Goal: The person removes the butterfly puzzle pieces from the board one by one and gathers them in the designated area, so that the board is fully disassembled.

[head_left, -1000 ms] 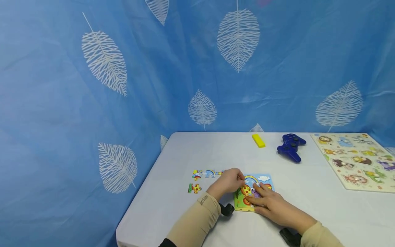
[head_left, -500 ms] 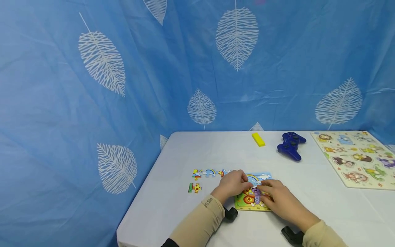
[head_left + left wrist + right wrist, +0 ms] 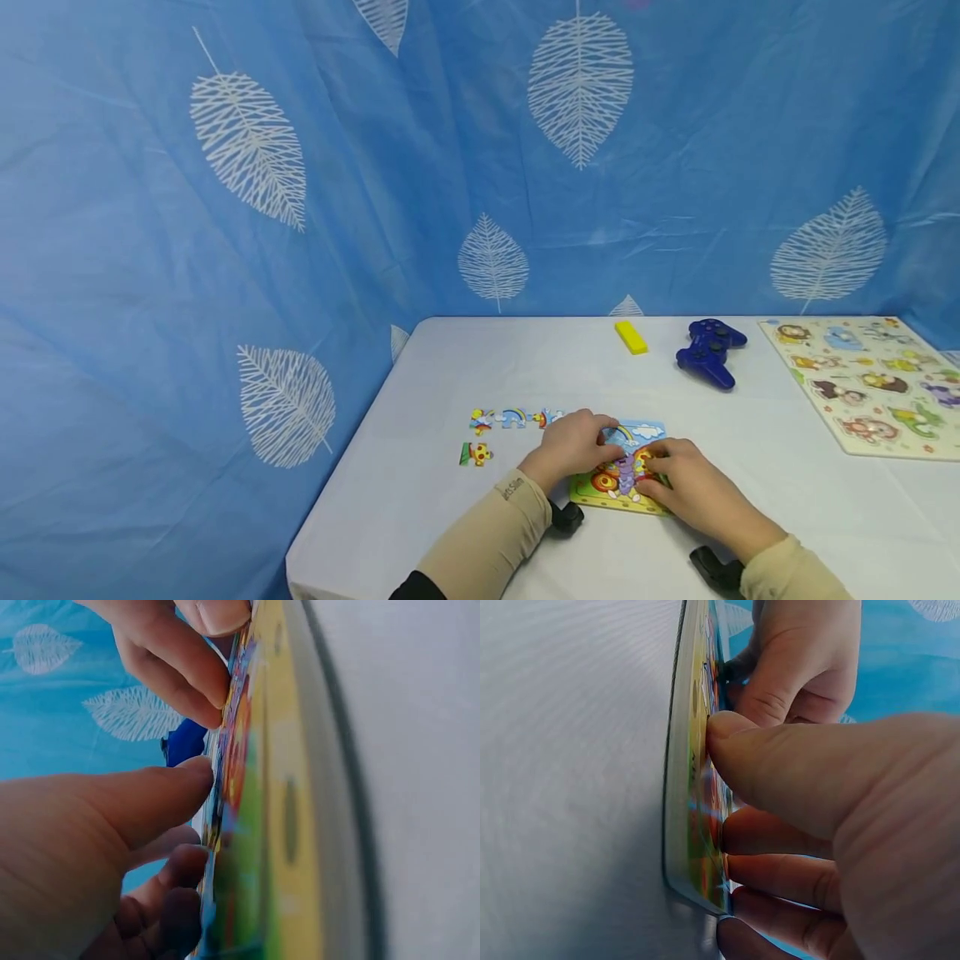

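Observation:
A square jigsaw puzzle (image 3: 626, 477) with a rainbow, a lion and other cartoon animals lies in a yellow-bordered tray (image 3: 600, 501) on the table. My left hand (image 3: 576, 446) reaches over its upper left part, thumb and index finger apart with their tips on the picture. Across the puzzle's right side rests my right hand (image 3: 693, 487), its thumb and fingertips touching the pieces. In the right wrist view the right thumb (image 3: 780, 761) lies along the picture near the front border, with the fingers spread further back. Beneath both hands parts of the picture are hidden.
Left of the tray lie several loose jigsaw pieces: a row with a rainbow piece (image 3: 513, 418) and, nearer, a giraffe piece (image 3: 477, 453). Further back are a yellow block (image 3: 631, 337) and a blue game controller (image 3: 710, 353). A large animal board (image 3: 862, 383) occupies the right side.
My right hand has drawn back rightward from the middle of the puzzle, uncovering the purple figure. The left hand has shifted slightly right over the picture, and its fingers have spread from a closer pinch.

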A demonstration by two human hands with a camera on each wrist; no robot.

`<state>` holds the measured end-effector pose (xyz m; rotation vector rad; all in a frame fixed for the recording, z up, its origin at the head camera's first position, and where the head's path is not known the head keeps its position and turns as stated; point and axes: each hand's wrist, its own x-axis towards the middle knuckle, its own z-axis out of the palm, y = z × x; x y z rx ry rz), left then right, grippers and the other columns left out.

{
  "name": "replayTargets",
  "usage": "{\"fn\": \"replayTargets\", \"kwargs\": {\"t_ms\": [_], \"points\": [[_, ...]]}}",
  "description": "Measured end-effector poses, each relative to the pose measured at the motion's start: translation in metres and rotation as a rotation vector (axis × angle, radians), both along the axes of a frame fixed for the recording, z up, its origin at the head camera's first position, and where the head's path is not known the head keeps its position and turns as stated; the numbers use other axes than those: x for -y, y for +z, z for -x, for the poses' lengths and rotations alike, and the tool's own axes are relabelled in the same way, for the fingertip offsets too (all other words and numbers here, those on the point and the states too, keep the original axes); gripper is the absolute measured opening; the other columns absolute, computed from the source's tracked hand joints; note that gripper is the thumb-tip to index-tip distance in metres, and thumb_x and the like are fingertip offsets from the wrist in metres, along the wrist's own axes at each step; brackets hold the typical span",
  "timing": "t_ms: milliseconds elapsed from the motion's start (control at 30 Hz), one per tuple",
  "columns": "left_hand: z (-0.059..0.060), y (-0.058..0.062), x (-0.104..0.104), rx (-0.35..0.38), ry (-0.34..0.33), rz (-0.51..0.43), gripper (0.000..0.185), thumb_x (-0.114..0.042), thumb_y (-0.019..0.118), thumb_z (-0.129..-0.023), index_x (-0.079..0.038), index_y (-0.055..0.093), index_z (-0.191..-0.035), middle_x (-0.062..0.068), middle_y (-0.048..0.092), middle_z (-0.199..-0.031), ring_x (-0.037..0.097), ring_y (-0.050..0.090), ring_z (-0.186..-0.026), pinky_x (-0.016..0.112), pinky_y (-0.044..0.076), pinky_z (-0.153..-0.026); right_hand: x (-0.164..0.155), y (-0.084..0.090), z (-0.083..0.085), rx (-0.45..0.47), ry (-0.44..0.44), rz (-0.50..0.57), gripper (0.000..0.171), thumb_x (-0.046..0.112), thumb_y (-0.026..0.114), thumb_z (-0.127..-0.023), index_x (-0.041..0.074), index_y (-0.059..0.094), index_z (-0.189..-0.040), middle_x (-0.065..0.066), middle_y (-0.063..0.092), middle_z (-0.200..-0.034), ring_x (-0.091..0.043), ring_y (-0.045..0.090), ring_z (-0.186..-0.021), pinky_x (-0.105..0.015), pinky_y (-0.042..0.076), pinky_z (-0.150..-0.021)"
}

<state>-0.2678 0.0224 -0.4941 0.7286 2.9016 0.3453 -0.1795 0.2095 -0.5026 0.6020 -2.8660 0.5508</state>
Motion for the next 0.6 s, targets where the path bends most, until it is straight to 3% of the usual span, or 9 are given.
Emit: {"fn": "replayTargets", "kwargs": {"t_ms": [100,233,600], "points": [[-0.0009,-0.0002,0.0003,-0.014,-0.057,0.033,0.045,-0.054,0.069,-0.095,-0.042,0.064,-0.139,-0.016,0.056,-0.075,0.002,0.050,-0.066,0.020,0.039,-0.056,0.0003,-0.0013,0.0002,-0.008,0.006,0.003,0.021,0.031,0.081,-0.089,0.011,0.081,-0.097,-0.013,0.069,-0.115,-0.037,0.063,-0.111,-0.056,0.052,-0.094],[-0.0011,-0.0002,0.0005,-0.010,-0.083,0.001,0.036,-0.051,0.072,-0.095,-0.041,0.070,-0.130,-0.017,0.059,-0.079,0.000,0.051,-0.070,0.019,0.041,-0.058,0.0001,-0.0012,0.0005,0.000,0.004,0.005,0.021,0.031,0.081,-0.089,0.011,0.081,-0.095,-0.014,0.069,-0.115,-0.037,0.063,-0.111,-0.056,0.052,-0.094],[0.0014,-0.0019,-0.0037,0.076,0.027,-0.101,0.027,-0.047,0.079,-0.090,-0.029,0.073,-0.109,-0.017,0.058,-0.084,-0.001,0.052,-0.074,0.018,0.044,-0.069,-0.0016,0.0002,0.0006,0.027,-0.012,0.030,0.022,0.034,0.084,-0.086,0.013,0.080,-0.093,-0.014,0.067,-0.117,-0.038,0.061,-0.113,-0.056,0.051,-0.094]]}}
